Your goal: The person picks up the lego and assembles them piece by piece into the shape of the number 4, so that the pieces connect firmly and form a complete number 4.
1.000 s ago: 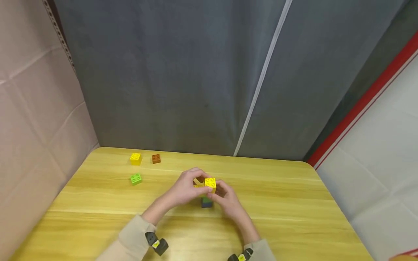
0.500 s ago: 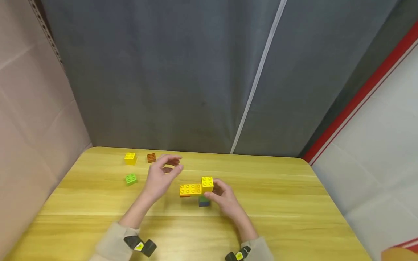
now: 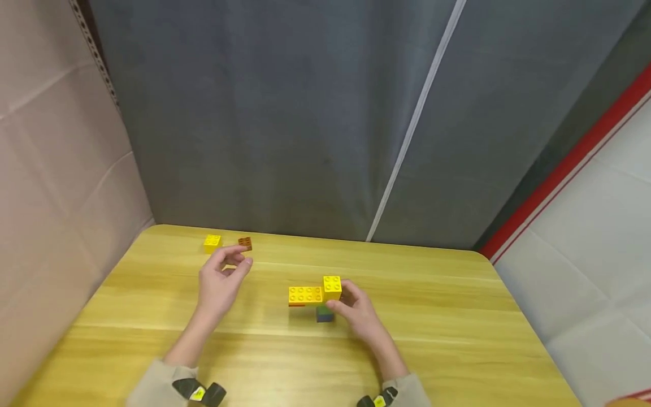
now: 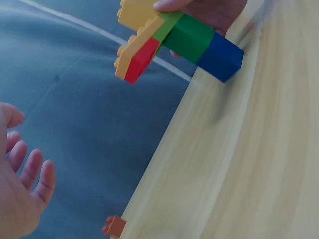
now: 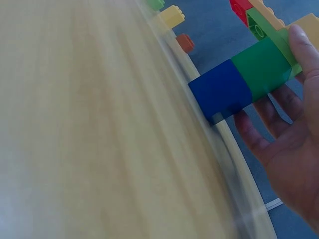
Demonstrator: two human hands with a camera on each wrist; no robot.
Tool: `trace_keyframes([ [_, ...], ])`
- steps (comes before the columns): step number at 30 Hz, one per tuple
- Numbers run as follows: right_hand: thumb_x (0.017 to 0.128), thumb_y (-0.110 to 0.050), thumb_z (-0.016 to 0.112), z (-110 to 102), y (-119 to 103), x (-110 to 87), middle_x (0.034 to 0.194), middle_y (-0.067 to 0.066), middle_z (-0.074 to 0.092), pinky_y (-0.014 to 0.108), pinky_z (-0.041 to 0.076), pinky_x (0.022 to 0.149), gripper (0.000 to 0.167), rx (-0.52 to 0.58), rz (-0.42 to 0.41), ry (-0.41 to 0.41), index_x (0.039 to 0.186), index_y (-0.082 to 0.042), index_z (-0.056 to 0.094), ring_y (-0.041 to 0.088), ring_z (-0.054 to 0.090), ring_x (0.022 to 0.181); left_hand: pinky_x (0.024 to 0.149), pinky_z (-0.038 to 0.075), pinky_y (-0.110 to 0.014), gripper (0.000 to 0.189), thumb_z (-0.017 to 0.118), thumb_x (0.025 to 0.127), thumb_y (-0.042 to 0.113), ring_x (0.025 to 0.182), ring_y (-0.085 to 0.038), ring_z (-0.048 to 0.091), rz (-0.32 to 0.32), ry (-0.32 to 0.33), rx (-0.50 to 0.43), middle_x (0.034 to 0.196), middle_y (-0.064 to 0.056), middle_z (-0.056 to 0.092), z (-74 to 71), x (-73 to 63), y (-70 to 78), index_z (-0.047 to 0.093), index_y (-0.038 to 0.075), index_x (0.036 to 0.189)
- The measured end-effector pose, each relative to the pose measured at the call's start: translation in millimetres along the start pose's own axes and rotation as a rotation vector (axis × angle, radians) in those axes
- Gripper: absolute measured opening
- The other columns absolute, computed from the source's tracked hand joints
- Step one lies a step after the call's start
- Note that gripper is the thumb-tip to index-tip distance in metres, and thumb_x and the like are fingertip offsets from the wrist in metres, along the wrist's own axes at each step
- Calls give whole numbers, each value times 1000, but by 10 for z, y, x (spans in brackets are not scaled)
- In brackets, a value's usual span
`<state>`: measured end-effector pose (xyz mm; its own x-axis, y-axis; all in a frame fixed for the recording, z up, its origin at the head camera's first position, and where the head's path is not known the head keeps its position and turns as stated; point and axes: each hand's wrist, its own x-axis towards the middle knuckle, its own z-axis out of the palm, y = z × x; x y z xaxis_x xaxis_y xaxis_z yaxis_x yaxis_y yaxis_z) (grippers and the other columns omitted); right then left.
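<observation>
My right hand [image 3: 358, 311] grips a built stack of toy bricks near its top. In the right wrist view, the stack has a blue brick [image 5: 222, 91] at the bottom, then a dark green brick [image 5: 263, 63], then a light green layer. A long yellow brick [image 3: 305, 295] juts out to the left, with a red brick [image 4: 141, 60] under it. A square yellow brick [image 3: 332, 287] tops the stack beside my right fingers. My left hand [image 3: 220, 285] hovers at the left, fingers loosely bent and holding nothing. A light green brick [image 5: 156, 4] is hidden behind it in the head view.
Near the table's far edge lie a loose yellow brick [image 3: 212, 243] and a small brown brick [image 3: 245, 243], close to my left fingertips in the head view. A grey curtain [image 3: 264, 124] hangs behind the wooden table [image 3: 432, 339].
My left hand has let go of the stack and moved left towards the loose bricks, covering the light green one in the head view. The right hand keeps its hold in about the same place.
</observation>
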<state>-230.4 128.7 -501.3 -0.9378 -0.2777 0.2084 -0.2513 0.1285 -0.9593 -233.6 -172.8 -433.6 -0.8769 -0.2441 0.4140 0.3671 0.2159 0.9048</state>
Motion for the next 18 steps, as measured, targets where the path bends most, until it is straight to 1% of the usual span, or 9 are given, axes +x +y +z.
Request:
trace_keyframes([
  [4, 96, -12, 73, -17, 9, 23, 122, 14, 69, 30, 51, 98, 35, -13, 12, -13, 128, -2, 63, 24, 65, 111, 67, 49, -13, 19, 74, 91, 1, 79, -4, 60, -32, 140, 65, 87, 4, 63, -139, 0, -96, 71, -1, 110],
  [6, 96, -12, 73, -29, 22, 26, 122, 14, 69, 30, 51, 98, 35, -14, 19, -11, 128, -2, 63, 25, 64, 111, 66, 48, -13, 18, 76, 89, 2, 77, -4, 60, -44, 187, 90, 84, 5, 62, -213, 16, -141, 72, -1, 107],
  [11, 95, -9, 73, -61, 51, 18, 120, 15, 70, 29, 51, 96, 35, -16, 22, 13, 127, -1, 63, 24, 65, 108, 63, 48, -12, 24, 79, 88, 6, 75, -5, 58, -96, 206, 146, 82, 4, 61, -362, 71, -254, 71, -3, 109],
  [14, 95, -9, 74, -72, 51, 20, 120, 15, 70, 29, 51, 96, 36, -18, 11, 9, 128, -1, 63, 24, 65, 108, 58, 46, -14, 27, 79, 89, 8, 74, -6, 57, -142, 203, 172, 81, 4, 61, -438, 96, -319, 70, -3, 112],
  [18, 95, -10, 74, -77, 53, 28, 120, 16, 70, 29, 52, 95, 36, -16, 2, 3, 128, -1, 62, 24, 65, 107, 58, 46, -15, 30, 80, 89, 9, 74, -7, 57, -181, 195, 180, 81, 3, 61, -521, 126, -392, 69, -2, 114],
])
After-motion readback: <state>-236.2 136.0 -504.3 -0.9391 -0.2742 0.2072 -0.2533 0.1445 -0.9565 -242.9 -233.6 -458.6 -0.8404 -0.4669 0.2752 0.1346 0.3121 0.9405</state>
